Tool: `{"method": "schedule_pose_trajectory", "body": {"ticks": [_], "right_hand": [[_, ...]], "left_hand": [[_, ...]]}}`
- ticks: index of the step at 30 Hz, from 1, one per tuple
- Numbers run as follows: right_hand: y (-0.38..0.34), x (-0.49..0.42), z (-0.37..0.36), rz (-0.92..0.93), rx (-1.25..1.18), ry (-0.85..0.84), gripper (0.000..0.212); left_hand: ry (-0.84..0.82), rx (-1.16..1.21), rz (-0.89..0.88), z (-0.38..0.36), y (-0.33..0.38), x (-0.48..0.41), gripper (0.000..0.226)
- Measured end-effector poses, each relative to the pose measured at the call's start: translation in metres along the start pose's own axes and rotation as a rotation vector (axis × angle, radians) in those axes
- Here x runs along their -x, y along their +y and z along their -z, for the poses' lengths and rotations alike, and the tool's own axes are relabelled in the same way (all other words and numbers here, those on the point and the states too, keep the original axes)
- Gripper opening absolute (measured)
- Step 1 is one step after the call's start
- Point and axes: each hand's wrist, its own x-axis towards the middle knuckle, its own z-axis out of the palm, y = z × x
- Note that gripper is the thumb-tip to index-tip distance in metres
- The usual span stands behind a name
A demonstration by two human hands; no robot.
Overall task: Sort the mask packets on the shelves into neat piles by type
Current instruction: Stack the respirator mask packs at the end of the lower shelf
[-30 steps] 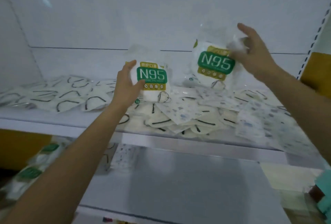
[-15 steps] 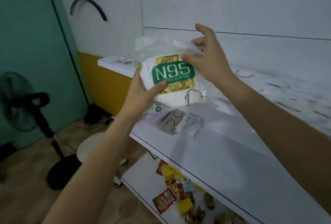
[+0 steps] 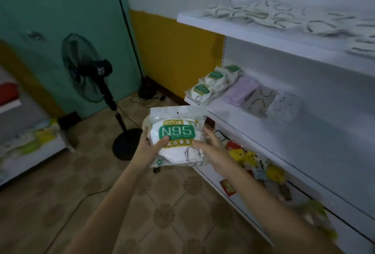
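Landmark: the middle shelf [image 3: 253, 132] of a white rack; all places below are given from it.
N95 packet [image 3: 176, 138]: a clear bag with a green "N95" label and white masks inside, held upright in the air, out in front of the middle shelf's left end and a little lower. It does not touch the shelf. There may be a second packet behind it; I cannot tell.
Left hand [image 3: 151, 148]: grips the packet's lower left side, with the thumb pressed on the front just below the label and the fingers hidden behind.
Right hand [image 3: 211, 148]: grips the packet's right side, with the thumb lying on the front and the fingers reaching up along the edge.
N95 pile [image 3: 213, 83]: several matching packets heaped on the middle shelf's left end.
Lilac mask packets [image 3: 241, 91]: on the shelf, just beside the N95 pile on its right.
Grey packet [image 3: 260, 99]: has black ear loops and lies right of the lilac ones.
Patterned packet [image 3: 286, 103]: lies right of the grey one and is blurred.
Top shelf [image 3: 223, 24]: directly above, strewn with white masks [image 3: 263, 14] that have dark loops.
Bottom shelf [image 3: 209, 174]: directly below, holding red and yellow snack packets [image 3: 249, 158].
Pedestal fan [image 3: 87, 71]: stands on the tiled floor [image 3: 162, 213], well to the left of the shelf.
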Motion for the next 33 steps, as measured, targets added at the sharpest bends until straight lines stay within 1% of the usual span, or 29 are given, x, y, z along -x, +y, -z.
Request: {"method": "schedule_pose_trajectory", "body": {"ticks": [3, 5, 8, 9, 11, 13, 14, 15, 16, 19, 22, 23, 25, 27, 28, 29, 31, 33], "right_hand": [[0.022, -0.015, -0.013, 0.020, -0.087, 0.162, 0.061], [0.029, -0.020, -0.013, 0.037, -0.117, 0.241, 0.058], [0.035, -0.036, -0.002, 0.049, -0.149, 0.358, 0.058], [0.034, -0.044, 0.004, 0.050, -0.160, 0.405, 0.059], [0.030, -0.063, 0.017, 0.063, -0.157, 0.492, 0.056], [0.020, -0.087, 0.028, 0.106, -0.100, 0.555, 0.037], [0.012, -0.101, 0.033, 0.117, -0.087, 0.561, 0.027], [0.003, -0.115, 0.039, 0.114, -0.075, 0.554, 0.024], [-0.005, -0.131, 0.045, 0.097, -0.081, 0.529, 0.027], [-0.022, -0.175, 0.063, 0.052, -0.147, 0.434, 0.054], [-0.041, -0.211, 0.074, 0.110, -0.130, 0.412, 0.056], [-0.049, -0.220, 0.076, 0.134, -0.141, 0.441, 0.055], [-0.063, -0.243, 0.084, 0.154, -0.176, 0.561, 0.050], [-0.077, -0.266, 0.093, 0.168, -0.168, 0.662, 0.042], [-0.085, -0.278, 0.098, 0.187, -0.155, 0.700, 0.039], [-0.093, -0.291, 0.104, 0.210, -0.139, 0.733, 0.036], [-0.110, -0.319, 0.117, 0.255, -0.116, 0.799, 0.033], [-0.127, -0.355, 0.135, 0.281, -0.073, 0.866, 0.039]], "left_hand": [[-0.121, -0.133, 0.025, 0.009, -0.006, -0.035, 0.042], [-0.242, -0.137, 0.073, 0.004, -0.006, -0.056, 0.032], [-0.344, -0.120, 0.184, -0.009, -0.011, -0.092, 0.033], [-0.353, -0.117, 0.200, -0.015, -0.013, -0.106, 0.036], [-0.355, -0.120, 0.175, -0.028, -0.012, -0.133, 0.040], [-0.349, -0.096, 0.132, -0.044, -0.006, -0.164, 0.031], [-0.354, -0.082, 0.115, -0.053, 0.000, -0.178, 0.027], [-0.354, -0.066, 0.097, -0.060, 0.007, -0.193, 0.026], [-0.352, -0.069, 0.072, -0.067, 0.013, -0.209, 0.028], [-0.328, -0.106, -0.031, -0.084, 0.035, -0.256, 0.037], [-0.293, -0.127, -0.075, -0.101, 0.053, -0.303, 0.040], [-0.296, -0.133, -0.077, -0.107, 0.057, -0.319, 0.042], [-0.318, -0.170, -0.076, -0.121, 0.064, -0.350, 0.045], [-0.371, -0.179, -0.027, -0.137, 0.069, -0.381, 0.051], [-0.411, -0.163, 0.007, -0.146, 0.073, -0.396, 0.048], [-0.457, -0.156, 0.012, -0.155, 0.077, -0.411, 0.039], [-0.520, -0.197, -0.058, -0.174, 0.087, -0.445, 0.023], [-0.567, -0.238, -0.148, -0.193, 0.093, -0.486, 0.017]]}}
